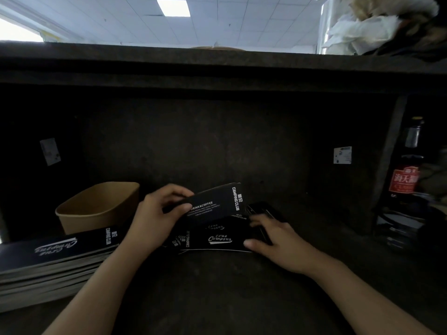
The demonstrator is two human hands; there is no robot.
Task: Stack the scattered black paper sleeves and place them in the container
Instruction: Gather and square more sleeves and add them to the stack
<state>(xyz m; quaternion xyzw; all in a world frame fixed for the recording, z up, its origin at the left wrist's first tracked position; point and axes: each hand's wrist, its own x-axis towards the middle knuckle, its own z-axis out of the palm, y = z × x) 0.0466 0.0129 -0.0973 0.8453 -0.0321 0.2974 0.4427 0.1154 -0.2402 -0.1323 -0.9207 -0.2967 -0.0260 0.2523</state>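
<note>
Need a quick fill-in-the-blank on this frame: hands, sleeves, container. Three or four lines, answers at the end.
1. The left hand holds one black sleeve lifted above the ____ scattered sleeves.
2. The right hand rests on the scattered sleeves lying on the ____.
3. The brown paper container stands to the ____ of the left hand.
4. A tidy pile of sleeves lies in front of the ____.

Answers: other; counter; left; container

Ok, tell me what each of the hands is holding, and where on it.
The left hand pinches a black sleeve by its left end. The right hand lies flat on the loose sleeves, gripping nothing.
</note>
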